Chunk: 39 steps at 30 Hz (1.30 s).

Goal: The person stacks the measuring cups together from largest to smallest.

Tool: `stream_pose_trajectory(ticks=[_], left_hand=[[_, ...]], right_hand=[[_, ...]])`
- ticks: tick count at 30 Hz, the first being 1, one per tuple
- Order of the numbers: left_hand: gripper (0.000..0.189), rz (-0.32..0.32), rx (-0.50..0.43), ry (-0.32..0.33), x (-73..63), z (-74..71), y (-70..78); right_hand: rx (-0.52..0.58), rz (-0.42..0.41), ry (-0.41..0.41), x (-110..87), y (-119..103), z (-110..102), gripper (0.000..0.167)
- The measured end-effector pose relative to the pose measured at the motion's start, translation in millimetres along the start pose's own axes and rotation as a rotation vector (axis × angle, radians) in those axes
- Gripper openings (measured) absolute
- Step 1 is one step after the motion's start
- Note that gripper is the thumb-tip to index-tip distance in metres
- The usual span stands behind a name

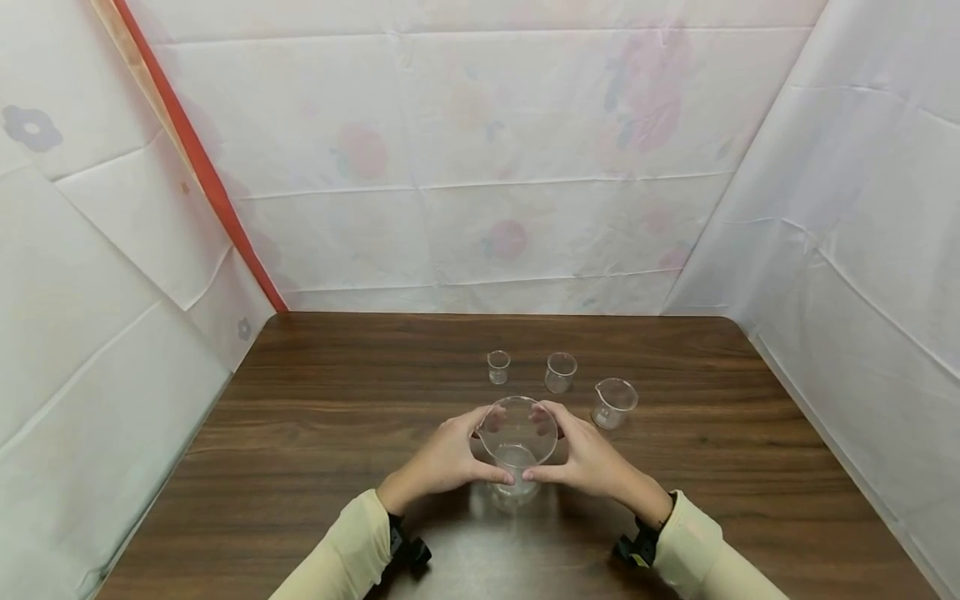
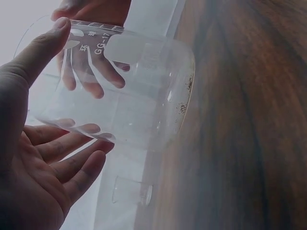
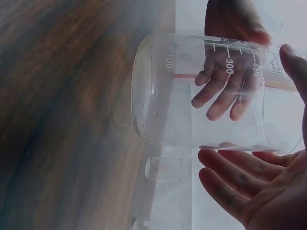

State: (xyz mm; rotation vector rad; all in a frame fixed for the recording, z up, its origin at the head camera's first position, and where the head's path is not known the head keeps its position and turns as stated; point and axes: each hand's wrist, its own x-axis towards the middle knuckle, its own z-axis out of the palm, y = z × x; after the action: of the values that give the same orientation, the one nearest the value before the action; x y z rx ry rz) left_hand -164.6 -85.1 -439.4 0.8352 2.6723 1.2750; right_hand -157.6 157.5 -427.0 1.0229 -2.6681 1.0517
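The left hand [image 1: 448,457] and right hand [image 1: 597,460] are holding a large glass beaker [image 1: 516,435] mouth-up between them, at the lower centre of the frame; fingers are showing through its transparent wall. White graduations [image 3: 229,66] are marking its side. Whether its base is touching the desk [image 1: 315,433], I cannot tell. Beyond, a tiny beaker [image 1: 498,367], a small beaker [image 1: 559,373] and a medium beaker [image 1: 614,404] are standing, centre to right.

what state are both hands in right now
Left hand: holding the large clear cylindrical glass beaker.
Right hand: holding that same beaker from the opposite side.
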Motion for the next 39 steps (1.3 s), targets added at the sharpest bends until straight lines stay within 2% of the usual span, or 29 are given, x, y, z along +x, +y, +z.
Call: stream_pose_trajectory(ticks=[17,26,33,39], left_hand=[[0.097,-0.014,-0.009,-0.009,-4.1,11.0,-5.2],[0.096,-0.017,-0.051,-0.032,-4.9,11.5,-5.9],[0.098,-0.006,-0.045,-0.045,-3.1,11.7,-6.3],[0.096,-0.024,-0.035,-0.057,-3.5,11.4,-7.8]], right_hand=[[0.008,0.008,0.013,-9.0,7.9,9.7,0.082],[0.034,0.049,0.002,-10.4,8.8,10.4,0.084],[0.041,0.065,-0.011,-10.9,8.4,6.8,0.084],[0.043,0.077,-0.04,-11.1,8.9,5.1,0.083]])
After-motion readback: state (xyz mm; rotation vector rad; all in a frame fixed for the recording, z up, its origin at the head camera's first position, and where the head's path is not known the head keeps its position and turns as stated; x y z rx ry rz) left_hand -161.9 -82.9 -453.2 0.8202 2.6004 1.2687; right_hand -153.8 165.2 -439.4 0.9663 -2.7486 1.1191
